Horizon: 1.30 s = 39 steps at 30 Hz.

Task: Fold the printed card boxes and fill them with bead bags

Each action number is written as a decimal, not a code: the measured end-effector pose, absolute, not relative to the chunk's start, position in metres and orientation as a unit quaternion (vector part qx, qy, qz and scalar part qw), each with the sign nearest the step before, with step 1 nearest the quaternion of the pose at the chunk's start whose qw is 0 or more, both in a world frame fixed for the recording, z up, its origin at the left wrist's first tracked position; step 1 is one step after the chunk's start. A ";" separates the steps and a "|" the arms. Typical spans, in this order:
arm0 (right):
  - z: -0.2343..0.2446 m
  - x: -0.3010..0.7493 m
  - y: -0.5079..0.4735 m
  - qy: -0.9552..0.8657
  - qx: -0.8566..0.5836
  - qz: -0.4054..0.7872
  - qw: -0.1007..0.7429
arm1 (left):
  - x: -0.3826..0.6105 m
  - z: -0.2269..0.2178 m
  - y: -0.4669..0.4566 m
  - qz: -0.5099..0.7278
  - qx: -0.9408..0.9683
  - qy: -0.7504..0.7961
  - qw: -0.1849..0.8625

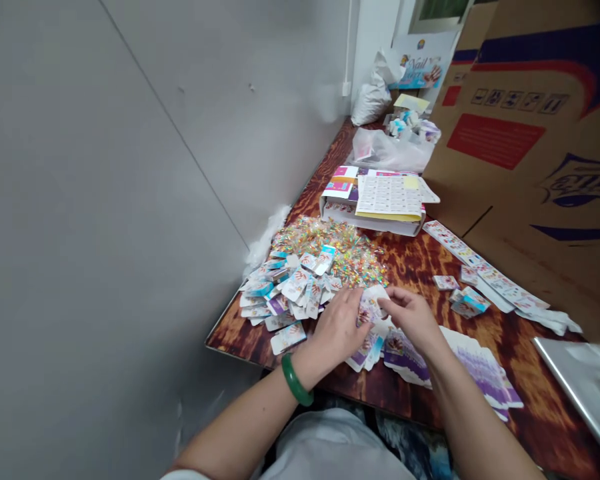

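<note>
My left hand [336, 328], with a green bangle at the wrist, is closed on the left side of a small white printed card packet [374, 301]. From the other side my right hand [411, 320] pinches its edge between thumb and fingers. Whether the packet is a flat card or a folded box, I cannot tell. Beneath both hands lie loose purple and white cards [364, 353]. A fanned row of similar purple cards [475, 367] spreads under and beyond my right forearm. A heap of small printed packets [295, 287] lies left of my left hand.
Behind the packets is a pile of colourful clear sachets [330, 243]. Farther back sits a box with label sheets [390, 193]. A large carton [530, 167] stands on the right, with small boxes [470, 303] and a label strip [490, 270] before it. A grey wall [130, 200] borders the left.
</note>
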State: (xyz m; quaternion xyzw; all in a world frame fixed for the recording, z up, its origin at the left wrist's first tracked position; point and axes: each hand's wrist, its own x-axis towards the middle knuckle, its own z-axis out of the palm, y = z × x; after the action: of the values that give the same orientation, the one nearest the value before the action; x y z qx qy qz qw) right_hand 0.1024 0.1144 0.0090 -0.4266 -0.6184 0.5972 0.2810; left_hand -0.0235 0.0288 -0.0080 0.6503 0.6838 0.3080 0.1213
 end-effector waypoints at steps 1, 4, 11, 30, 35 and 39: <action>0.009 0.103 0.115 -0.619 -0.422 0.599 0.282 | -0.024 -0.008 0.028 0.314 0.656 0.676 0.119; 0.006 0.103 0.116 -0.622 -0.413 0.601 0.285 | -0.023 -0.007 0.025 0.325 0.662 0.663 0.130; 0.004 0.101 0.112 -0.628 -0.402 0.596 0.299 | -0.018 -0.007 0.027 0.386 0.565 0.701 0.201; -0.004 0.090 0.101 -0.534 -0.369 0.625 0.433 | -0.044 0.013 0.036 0.573 0.372 0.478 0.552; 0.004 0.096 0.104 -0.590 -0.339 0.625 0.382 | -0.053 0.017 0.038 0.527 0.398 0.491 0.569; 0.007 0.095 0.104 -0.638 -0.323 0.588 0.378 | -0.049 0.016 0.035 0.499 0.488 0.533 0.478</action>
State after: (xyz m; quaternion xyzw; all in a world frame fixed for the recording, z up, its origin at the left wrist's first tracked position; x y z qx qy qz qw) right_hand 0.0950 0.1045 0.0069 -0.3233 -0.6379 0.5878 0.3783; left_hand -0.0495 0.0347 0.0158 0.4884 0.5326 0.4989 0.4784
